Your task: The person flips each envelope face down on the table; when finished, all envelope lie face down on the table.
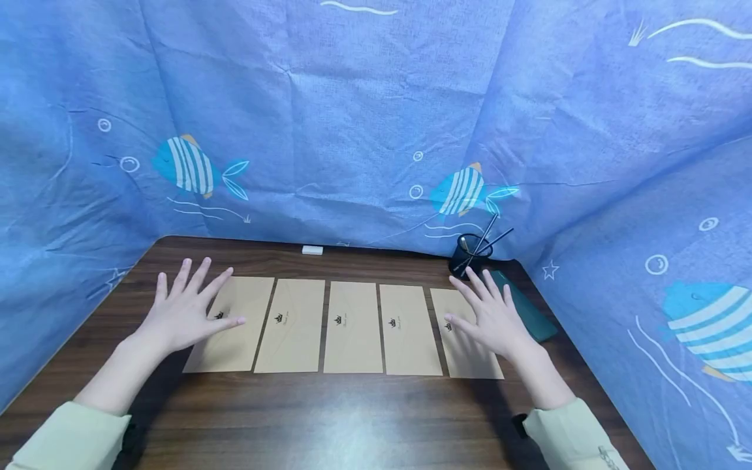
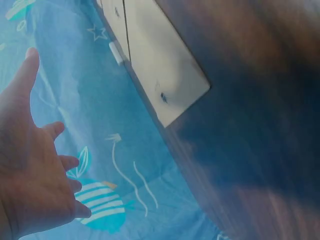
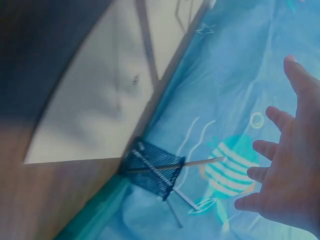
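Five tan rectangular paper envelopes (image 1: 353,336) with black crown prints lie side by side, in one row on dark brown wood-grain table (image 1: 282,418); left hand (image 1: 179,316) – fingers spread wide, in air over leftmost envelope (image 1: 235,349); right hand (image 1: 496,320) – also spread, over rightmost envelope (image 1: 468,358); black cylindrical mesh pen holder (image 1: 456,264) and flat dark green object (image 1: 531,316) near right hand.

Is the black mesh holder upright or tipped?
Upright: in the head view the mesh holder stands on the table, round mouth up, slim sticks jutting out.
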`<state>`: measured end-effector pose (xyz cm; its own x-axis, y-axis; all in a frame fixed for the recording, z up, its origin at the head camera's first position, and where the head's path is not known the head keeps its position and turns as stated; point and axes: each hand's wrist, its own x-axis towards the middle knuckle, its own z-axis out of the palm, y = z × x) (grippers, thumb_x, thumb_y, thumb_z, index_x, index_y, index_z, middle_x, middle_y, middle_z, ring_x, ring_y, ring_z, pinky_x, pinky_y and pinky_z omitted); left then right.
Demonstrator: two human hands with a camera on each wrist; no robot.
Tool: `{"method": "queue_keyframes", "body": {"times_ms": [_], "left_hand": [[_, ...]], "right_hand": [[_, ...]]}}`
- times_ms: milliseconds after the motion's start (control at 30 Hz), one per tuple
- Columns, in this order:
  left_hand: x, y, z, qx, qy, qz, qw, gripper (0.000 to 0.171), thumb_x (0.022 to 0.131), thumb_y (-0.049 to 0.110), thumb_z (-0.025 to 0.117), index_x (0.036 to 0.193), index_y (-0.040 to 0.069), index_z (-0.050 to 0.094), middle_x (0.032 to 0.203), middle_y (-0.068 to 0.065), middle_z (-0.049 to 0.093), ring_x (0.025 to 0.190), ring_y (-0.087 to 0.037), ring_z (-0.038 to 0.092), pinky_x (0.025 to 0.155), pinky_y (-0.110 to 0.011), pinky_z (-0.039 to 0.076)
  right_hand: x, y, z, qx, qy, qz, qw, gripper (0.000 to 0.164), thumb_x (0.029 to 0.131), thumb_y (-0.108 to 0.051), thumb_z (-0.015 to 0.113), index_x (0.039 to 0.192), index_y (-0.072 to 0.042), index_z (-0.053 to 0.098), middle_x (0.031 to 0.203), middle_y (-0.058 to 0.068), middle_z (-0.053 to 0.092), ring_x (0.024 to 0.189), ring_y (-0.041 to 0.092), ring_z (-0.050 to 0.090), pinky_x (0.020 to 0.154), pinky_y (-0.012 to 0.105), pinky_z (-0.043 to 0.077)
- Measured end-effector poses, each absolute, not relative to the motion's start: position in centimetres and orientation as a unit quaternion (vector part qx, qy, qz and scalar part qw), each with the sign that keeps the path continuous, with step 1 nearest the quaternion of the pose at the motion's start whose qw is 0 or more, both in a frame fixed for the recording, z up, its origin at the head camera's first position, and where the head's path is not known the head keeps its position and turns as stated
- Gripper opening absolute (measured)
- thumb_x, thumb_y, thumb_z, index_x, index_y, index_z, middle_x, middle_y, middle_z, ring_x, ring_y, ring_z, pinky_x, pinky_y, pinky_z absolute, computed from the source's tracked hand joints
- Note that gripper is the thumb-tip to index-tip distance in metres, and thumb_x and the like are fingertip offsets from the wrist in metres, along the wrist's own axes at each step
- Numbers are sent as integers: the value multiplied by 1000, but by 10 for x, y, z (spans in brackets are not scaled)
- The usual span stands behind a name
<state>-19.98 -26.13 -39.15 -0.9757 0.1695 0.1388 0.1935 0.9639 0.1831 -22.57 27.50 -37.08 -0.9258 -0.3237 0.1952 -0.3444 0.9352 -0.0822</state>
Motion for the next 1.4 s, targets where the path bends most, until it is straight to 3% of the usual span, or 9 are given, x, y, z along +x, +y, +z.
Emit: {"method": "queue_keyframes", "body": {"times_ms": [200, 600, 833, 1033, 1233, 1400], "left_hand": [[-208, -271, -385, -84, -990, -98, 54, 103, 75, 77, 50, 153, 22, 10, 155, -26, 1, 138, -44, -21, 100, -69, -19], [-226, -295, -382, -110, -987, -83, 76, 106, 72, 77, 56, 151, 14, 21, 155, -23, 9, 140, -43, -17, 102, -68, -16], [-236, -307, -392, -127, -983, -109, 69, 110, 68, 69, 67, 149, 7, 25, 154, -23, 15, 141, -43, -13, 105, -67, -11], [-247, -317, -404, -142, -978, -135, 70, 109, 67, 63, 73, 147, 5, 27, 152, -25, 21, 141, -47, -5, 107, -66, -9], [-261, -324, -417, -161, -972, -156, 68, 111, 65, 58, 77, 148, 5, 25, 151, -25, 23, 140, -48, -2, 107, -65, -8], [-268, -330, -424, -162, -972, -164, 50, 111, 64, 56, 79, 147, 2, 28, 149, -27, 25, 139, -49, 2, 107, -66, -4]], "right_hand": [[-232, 254, -353, 195, -974, 52, 98, 76, 85, -66, 50, 149, -33, 25, 159, 5, 11, 145, 33, 0, 106, 69, 5], [-242, 180, -333, 290, -952, 34, 94, 74, 87, -65, 46, 150, -35, 21, 159, 0, 9, 146, 28, -1, 111, 62, 3], [-237, 121, -339, 358, -929, 54, 84, 76, 85, -65, 50, 150, -34, 23, 159, -4, 5, 145, 27, 3, 111, 59, 5], [-231, 72, -351, 401, -913, 45, 55, 80, 85, -71, 41, 151, -34, 15, 159, -2, 0, 145, 27, 2, 112, 55, 11], [-227, 33, -371, 432, -900, 42, 36, 83, 84, -64, 52, 151, -32, 15, 159, 2, 2, 145, 29, 6, 110, 56, 15], [-221, 4, -384, 462, -887, 16, 15, 84, 82, -67, 54, 150, -35, 18, 159, 0, 8, 145, 27, 7, 110, 57, 14]]}}
